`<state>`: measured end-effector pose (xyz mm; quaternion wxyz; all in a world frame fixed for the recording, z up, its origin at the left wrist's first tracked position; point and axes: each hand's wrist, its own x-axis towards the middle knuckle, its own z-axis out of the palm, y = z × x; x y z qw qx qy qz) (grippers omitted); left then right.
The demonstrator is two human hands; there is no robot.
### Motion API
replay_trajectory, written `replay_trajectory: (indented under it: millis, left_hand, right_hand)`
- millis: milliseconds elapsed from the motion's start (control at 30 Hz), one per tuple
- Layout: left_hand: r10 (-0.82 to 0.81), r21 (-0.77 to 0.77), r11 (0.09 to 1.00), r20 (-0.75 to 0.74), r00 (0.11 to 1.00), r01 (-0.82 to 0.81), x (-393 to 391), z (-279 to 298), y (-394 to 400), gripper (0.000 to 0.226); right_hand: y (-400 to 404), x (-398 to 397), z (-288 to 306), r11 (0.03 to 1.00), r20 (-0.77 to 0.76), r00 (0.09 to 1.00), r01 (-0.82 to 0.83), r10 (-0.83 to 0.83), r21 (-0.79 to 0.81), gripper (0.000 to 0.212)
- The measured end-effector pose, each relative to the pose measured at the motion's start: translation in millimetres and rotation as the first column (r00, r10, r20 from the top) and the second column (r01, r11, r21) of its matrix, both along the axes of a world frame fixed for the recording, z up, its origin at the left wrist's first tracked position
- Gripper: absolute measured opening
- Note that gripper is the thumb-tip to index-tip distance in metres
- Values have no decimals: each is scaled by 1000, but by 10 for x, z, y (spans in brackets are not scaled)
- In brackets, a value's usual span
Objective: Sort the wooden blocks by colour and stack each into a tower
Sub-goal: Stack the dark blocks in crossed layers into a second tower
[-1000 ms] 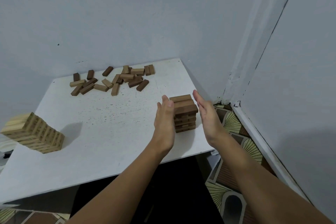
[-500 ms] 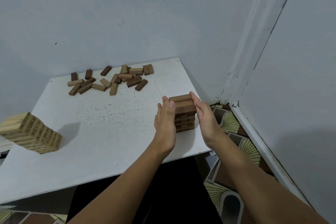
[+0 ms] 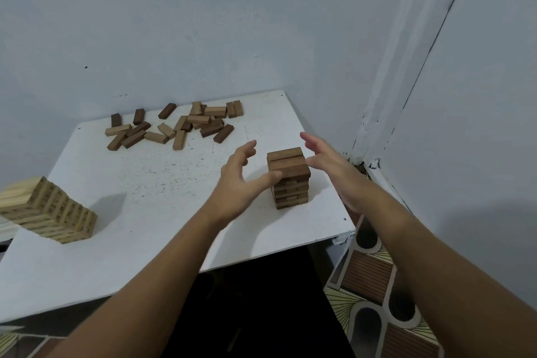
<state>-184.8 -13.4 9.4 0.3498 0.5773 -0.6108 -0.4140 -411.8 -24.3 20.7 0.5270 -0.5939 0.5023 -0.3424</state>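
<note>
So the table [image 3: 162, 212] sits shoved into the room corner, walls behind it and to its right. A short block tower [image 3: 289, 180] stands near the table's right edge, toward the front. A taller block tower [image 3: 49, 211] is way over at the left edge. A loose pile of blocks [image 3: 174, 128] is scattered along the back edge. Left hand [image 3: 241, 183] and right hand [image 3: 334, 166] flank the short tower.

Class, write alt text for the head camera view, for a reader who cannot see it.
Two open hands, left hand and right hand, flank a short dark brown block tower near the right edge of a white table. Loose brown blocks lie scattered at the back, and a pale block tower stands at the left.
</note>
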Motion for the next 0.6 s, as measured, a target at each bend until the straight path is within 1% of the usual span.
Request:
replay_trajectory:
  millis: [67,167,333,500,600]
  left_hand:
    - [-63,14,998,55,996,63,106,83,-93,97]
    - [-122,29,992,105,987,120,167,199,-182,89]
    - [-164,49,986,145,976,159,170,241,-225,78]
    - [-165,55,986,132,977,158,164,227,-218,71]
    - [-162,51,986,128,978,157,164,206,-225,69]
  right_hand:
    - [-52,-55,56,996,-89,992,-91,90,-8,74]
    - [-107,-111,91,984,-188,966,-177,175,3,83]
    - [-207,-168,83,979,-196,960,-195,201,52,84]
    - [-283,-203,44,970,-211,947,-236,242,56,70]
    - [-309,-202,24,970,-221,945,-235,241,53,67]
